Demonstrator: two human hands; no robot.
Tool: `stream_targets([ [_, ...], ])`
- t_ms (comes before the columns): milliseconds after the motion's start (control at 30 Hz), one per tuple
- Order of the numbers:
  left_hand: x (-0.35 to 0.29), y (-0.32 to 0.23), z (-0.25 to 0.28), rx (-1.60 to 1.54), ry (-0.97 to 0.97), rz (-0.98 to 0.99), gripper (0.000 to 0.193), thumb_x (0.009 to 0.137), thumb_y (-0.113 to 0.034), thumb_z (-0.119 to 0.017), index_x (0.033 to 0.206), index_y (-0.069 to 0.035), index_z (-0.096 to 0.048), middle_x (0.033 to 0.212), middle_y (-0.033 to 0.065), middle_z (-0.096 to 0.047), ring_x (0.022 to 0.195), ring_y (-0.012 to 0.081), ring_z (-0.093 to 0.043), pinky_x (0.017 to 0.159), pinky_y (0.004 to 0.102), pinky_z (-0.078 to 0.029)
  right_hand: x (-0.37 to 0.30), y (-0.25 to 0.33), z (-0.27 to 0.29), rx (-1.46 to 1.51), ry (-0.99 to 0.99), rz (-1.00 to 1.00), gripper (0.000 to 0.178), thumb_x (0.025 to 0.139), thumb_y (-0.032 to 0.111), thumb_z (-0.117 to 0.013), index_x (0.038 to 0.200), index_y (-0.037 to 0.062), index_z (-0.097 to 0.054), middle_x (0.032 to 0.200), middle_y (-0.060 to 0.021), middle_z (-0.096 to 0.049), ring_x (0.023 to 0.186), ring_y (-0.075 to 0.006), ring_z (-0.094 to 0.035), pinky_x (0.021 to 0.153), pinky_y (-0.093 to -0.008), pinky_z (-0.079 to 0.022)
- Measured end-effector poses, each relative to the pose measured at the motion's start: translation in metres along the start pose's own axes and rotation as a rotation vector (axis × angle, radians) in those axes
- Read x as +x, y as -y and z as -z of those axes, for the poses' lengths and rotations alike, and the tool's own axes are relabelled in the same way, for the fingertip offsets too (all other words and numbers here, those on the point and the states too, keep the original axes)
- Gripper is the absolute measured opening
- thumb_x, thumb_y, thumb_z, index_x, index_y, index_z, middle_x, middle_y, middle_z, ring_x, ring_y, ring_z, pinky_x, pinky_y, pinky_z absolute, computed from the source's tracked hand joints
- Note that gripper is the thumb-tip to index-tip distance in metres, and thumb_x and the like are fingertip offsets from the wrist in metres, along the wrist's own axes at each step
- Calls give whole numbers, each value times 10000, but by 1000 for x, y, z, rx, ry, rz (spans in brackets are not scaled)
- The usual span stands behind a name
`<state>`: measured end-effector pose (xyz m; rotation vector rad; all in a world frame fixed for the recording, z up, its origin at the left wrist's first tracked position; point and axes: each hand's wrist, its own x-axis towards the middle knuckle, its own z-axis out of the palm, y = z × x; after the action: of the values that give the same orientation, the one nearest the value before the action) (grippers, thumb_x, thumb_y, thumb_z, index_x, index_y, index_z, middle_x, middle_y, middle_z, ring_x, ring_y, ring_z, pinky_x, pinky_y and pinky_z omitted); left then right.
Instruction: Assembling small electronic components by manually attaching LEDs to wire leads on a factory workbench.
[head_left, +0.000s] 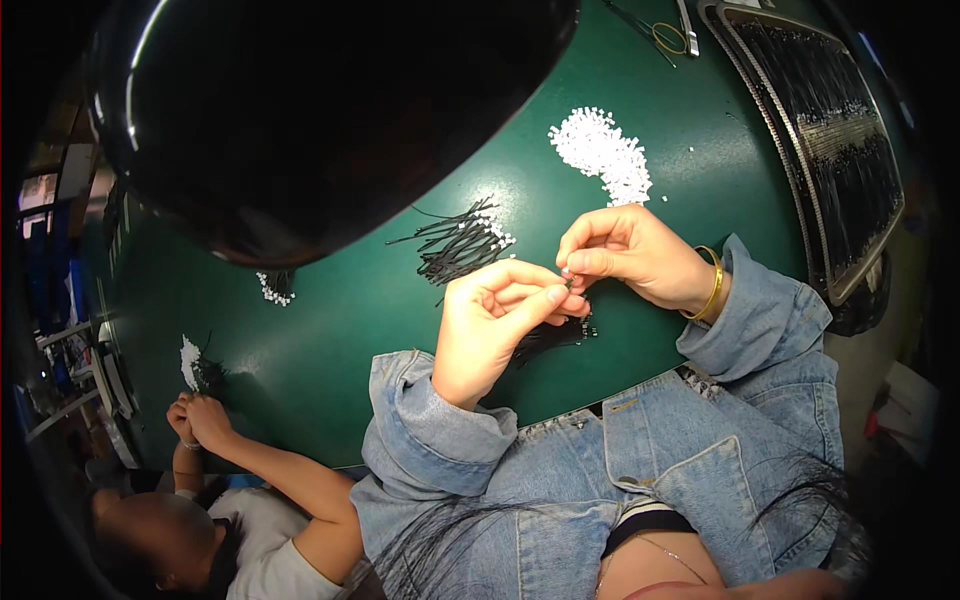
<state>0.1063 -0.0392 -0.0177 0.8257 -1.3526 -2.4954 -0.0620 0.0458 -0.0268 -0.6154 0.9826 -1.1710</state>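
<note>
My left hand (488, 322) is closed in a pinch on the end of a thin black wire (569, 286), just above the near part of the table. Fingertips of my right hand (640, 258) meet it there, pinched round a tiny white piece (566, 273) that is mostly covered by the fingers. Under my left hand lies a bundle of black wires (545, 341) with bare-looking ends, partly hidden. Beyond it rests a loose bunch of black wires (455, 245) with white connectors on their ends. A pile of small white connectors (603, 153) spreads past my right hand.
A large glossy black lamp-like shape (330, 120) blocks the upper left. Trays full of black wires (830, 130) stand at the right on the green table (700, 215). Tweezers (688, 28) lie at the far edge. A co-worker's hands (200, 420) work at the left.
</note>
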Motion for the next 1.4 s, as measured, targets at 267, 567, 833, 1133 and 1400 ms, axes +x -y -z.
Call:
stream_targets([
  [267, -3, 2, -9, 86, -127, -113, 89, 798, 16, -553, 873, 61, -569, 804, 127, -633, 745, 157, -618, 688, 231, -493, 1, -3, 4, 95, 1, -44, 115, 825, 82, -557, 874, -21, -567, 811, -69, -590, 744, -119, -582, 698, -235, -490],
  [567, -3, 4, -7, 134, -140, -164, 25, 795, 3, -549, 797, 27, -553, 747, 81, -596, 685, 142, -590, 666, 241, -465, -1, -1, 4, 43, -12, -30, 110, 790, 39, -583, 882, -22, -582, 811, -64, -599, 749, -113, -577, 714, -227, -474],
  [833, -2, 9, -6, 108, -106, -203, 35, 783, 2, -579, 800, 28, -562, 758, 44, -567, 700, 98, -547, 664, 217, -441, -2, -1, 2, -26, 13, 1, 120, 745, -20, -608, 861, -4, -582, 807, -75, -592, 749, -134, -574, 711, -238, -470],
  [1133, -2, 8, -5, 114, -69, -233, 14, 778, 15, -558, 778, 22, -546, 794, 83, -565, 704, 135, -558, 682, 247, -451, -4, 1, -2, 102, -28, 7, 114, 724, -57, -614, 808, 5, -567, 801, -77, -589, 761, -138, -575, 714, -249, -470],
  [1400, -3, 7, -7, 83, -75, -219, 30, 772, 2, -581, 789, 16, -561, 774, 52, -561, 706, 103, -537, 666, 221, -434, -5, -1, -3, 113, -36, 5, 125, 714, -68, -620, 791, 11, -563, 802, -76, -588, 759, -136, -575, 706, -248, -472],
])
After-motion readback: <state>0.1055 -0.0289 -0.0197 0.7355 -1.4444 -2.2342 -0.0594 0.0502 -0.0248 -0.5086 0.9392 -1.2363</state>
